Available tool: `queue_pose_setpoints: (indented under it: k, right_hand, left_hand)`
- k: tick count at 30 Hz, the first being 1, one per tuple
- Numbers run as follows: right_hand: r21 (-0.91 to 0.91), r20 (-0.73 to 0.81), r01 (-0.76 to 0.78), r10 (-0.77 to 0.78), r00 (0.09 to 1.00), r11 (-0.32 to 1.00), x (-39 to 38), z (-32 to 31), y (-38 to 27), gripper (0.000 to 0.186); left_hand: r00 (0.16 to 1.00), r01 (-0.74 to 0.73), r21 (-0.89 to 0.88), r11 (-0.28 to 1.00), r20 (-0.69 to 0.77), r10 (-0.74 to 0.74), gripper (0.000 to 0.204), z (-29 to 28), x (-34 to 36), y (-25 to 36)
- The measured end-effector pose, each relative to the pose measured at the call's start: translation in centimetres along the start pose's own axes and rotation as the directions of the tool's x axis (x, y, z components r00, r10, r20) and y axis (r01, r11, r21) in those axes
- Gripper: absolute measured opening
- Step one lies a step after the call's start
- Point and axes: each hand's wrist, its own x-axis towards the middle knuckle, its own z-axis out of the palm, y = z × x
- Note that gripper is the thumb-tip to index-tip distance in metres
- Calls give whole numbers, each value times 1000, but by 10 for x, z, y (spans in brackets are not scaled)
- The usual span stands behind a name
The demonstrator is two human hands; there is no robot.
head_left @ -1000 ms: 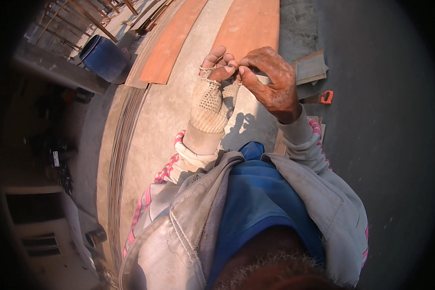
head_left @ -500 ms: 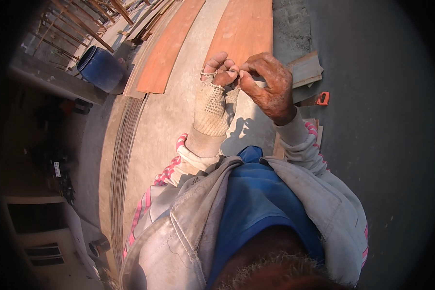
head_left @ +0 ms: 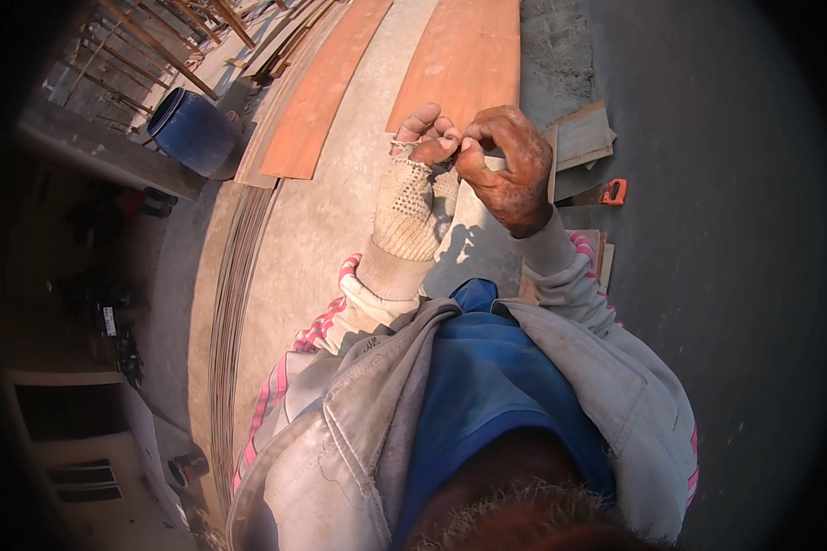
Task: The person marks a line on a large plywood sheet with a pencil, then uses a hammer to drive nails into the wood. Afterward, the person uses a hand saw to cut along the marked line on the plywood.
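My left hand wears a worn cream knit work glove with dark grip dots, its fingertips bare. Its thumb and fingers are drawn together in a pinch. Bare of any glove, my right hand meets it there, thumb and forefinger closed to a ring. The fingertips of the two hands nearly touch. Whatever lies between them is too small to make out. Loose threads hang at the glove's torn finger edge. Both hands are held up in front of my chest, above the concrete floor.
Reddish-brown boards lie beyond my hands. A handsaw with an orange handle rests at the right beside small wood panels. At the left are a blue barrel and a stack of long thin strips.
Both hands have shifted slightly, with the fingertips still together in a pinch. The surroundings look the same.
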Motion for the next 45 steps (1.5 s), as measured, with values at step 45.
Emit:
queue_pose_setpoints:
  k: [45]
  right_hand:
    - [-423,22,-814,893,-449,-399,-365,-61,471,22]
  left_hand:
    - [941,327,853,407,-251,-229,28,-289,458,-25]
